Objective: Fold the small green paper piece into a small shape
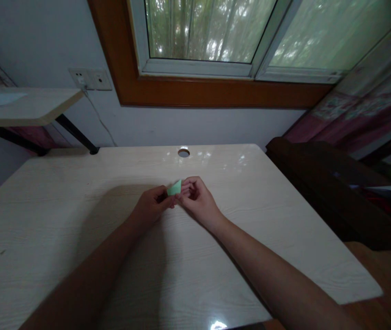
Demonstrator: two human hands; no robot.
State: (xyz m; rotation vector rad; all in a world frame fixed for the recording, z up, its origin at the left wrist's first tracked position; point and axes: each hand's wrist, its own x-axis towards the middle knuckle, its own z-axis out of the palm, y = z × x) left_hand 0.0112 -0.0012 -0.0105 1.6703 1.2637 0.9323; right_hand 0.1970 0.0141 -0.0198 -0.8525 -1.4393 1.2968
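Observation:
A small folded piece of green paper [175,187] is pinched between both my hands, just above the middle of a pale wood-grain desk [78,229]. My left hand [151,204] grips its left side with fingers curled shut. My right hand [195,198] holds the right side, fingers bent around it. Most of the paper is hidden behind my fingers; only a pointed corner shows.
A round cable hole [183,152] sits near the desk's far edge. A shelf [23,107] juts out at the left, with wall sockets [90,79] beside it. A window [216,36] is above, and dark furniture [336,192] stands at the right.

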